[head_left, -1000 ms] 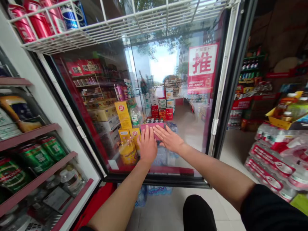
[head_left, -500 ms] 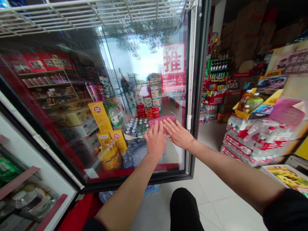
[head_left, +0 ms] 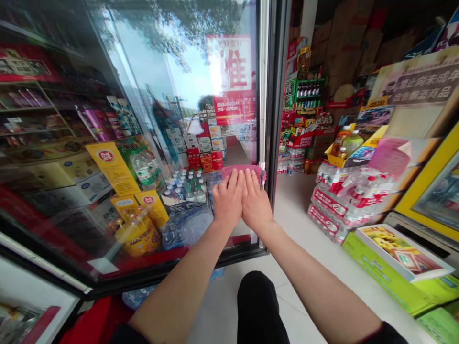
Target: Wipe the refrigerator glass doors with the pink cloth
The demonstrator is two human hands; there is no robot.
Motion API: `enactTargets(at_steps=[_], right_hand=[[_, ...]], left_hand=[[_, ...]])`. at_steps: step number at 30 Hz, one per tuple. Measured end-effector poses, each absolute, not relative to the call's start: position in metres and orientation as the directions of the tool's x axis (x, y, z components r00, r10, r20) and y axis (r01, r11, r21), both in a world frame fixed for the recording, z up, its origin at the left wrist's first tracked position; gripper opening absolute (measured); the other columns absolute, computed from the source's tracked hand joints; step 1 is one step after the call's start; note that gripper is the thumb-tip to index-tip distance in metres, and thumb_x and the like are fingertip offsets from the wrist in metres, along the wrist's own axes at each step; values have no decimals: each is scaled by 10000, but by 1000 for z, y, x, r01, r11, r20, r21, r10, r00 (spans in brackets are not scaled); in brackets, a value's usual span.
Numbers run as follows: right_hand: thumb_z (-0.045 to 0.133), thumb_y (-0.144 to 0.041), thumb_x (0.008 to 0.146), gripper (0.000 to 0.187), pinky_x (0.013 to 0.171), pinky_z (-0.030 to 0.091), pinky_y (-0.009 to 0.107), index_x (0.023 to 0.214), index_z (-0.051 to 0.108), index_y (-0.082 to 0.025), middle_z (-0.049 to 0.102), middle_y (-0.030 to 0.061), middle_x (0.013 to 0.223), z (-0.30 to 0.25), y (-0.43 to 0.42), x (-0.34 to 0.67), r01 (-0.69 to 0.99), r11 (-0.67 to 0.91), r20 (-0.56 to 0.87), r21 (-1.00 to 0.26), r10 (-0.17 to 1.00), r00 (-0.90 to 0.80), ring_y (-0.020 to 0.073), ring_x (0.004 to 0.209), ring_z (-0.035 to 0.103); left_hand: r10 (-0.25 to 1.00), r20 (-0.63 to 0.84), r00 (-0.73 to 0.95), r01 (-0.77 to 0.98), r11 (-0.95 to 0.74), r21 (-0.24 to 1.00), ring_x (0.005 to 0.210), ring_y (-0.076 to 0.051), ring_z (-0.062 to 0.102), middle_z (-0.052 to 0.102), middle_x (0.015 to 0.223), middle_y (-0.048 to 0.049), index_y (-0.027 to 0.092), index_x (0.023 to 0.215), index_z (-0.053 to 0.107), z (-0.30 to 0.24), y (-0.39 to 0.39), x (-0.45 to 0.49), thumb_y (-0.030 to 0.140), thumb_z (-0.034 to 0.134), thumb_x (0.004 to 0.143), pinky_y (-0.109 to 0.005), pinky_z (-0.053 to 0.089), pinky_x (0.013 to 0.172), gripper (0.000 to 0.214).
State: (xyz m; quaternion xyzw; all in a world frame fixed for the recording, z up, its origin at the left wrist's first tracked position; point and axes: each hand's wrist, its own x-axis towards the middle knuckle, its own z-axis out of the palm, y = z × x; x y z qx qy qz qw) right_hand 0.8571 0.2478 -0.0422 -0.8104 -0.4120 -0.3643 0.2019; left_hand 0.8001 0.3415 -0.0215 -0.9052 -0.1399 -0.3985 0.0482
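Note:
A folded pink cloth [head_left: 229,172] lies against the lower right part of a glass door [head_left: 236,143]. My left hand [head_left: 228,198] is closed on the cloth from the front, its fingers pointing up and slightly bent. Right beside it, touching, my right hand [head_left: 255,200] holds the cloth's right part to the glass with its fingers pressed together. The fingertips lie over the cloth, and the palms hide the glass below it. The door's dark frame [head_left: 278,119] with a pale inner strip [head_left: 263,143] runs just right of my right hand.
Shelves, cartons and bottles show in or through the glass, with a red-and-white sign [head_left: 231,71]. To the right stand wrapped bottle packs [head_left: 333,205], a yellow-edged carton [head_left: 344,157] and a green box [head_left: 380,272]. My dark-clothed knee [head_left: 258,306] is below, over the pale floor [head_left: 301,296].
Both hands and the cloth have slid right across the glass towards the door frame. My right hand has drawn in against the left, its fingers now pointing up. The view has turned right.

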Motion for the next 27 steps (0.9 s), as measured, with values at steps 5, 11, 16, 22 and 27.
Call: enactTargets(at_steps=[5, 11, 16, 22, 27], right_hand=[[419, -98, 1041, 878, 1240, 527, 545, 1748, -100, -139, 164, 179, 1841, -60, 251, 858, 840, -526, 774, -135, 473, 420, 377, 1713, 172], [419, -144, 1071, 881, 1310, 453, 562, 1737, -157, -180, 157, 158, 1848, -84, 248, 860, 849, -482, 754, -215, 471, 458, 341, 1720, 156], [454, -131, 1064, 905, 1282, 498, 524, 1736, -149, -193, 99, 145, 1855, -107, 244, 855, 840, -481, 729, -251, 477, 491, 343, 1716, 174], [523, -129, 1049, 972, 1240, 546, 493, 1733, -162, -215, 74, 151, 1854, -139, 242, 851, 828, -494, 722, -265, 467, 510, 353, 1703, 228], [526, -137, 1043, 973, 1278, 501, 528, 1735, -155, -198, 60, 158, 1855, -160, 241, 849, 829, -503, 716, -246, 482, 505, 354, 1713, 183]], left_hand=[[185, 724, 664, 268, -963, 1, 1393, -339, 542, 496, 1720, -35, 316, 1658, 494, -27, 346, 798, 313, 432, 1104, -543, 465, 1088, 557], [198, 705, 681, 265, -964, 16, 1366, -331, 560, 505, 1713, -27, 321, 1656, 499, -48, 344, 799, 325, 409, 1112, -531, 473, 1074, 551], [198, 683, 703, 237, -971, 37, 1375, -330, 557, 505, 1713, -27, 322, 1659, 494, -73, 342, 797, 325, 406, 1113, -522, 470, 1092, 552], [191, 660, 727, 244, -970, 11, 1362, -322, 578, 535, 1688, -29, 319, 1647, 511, -98, 339, 792, 312, 445, 1110, -494, 497, 1023, 541], [181, 637, 749, 256, -966, -26, 1349, -315, 591, 551, 1674, -47, 307, 1631, 533, -115, 336, 789, 287, 467, 1099, -490, 500, 1031, 536]])
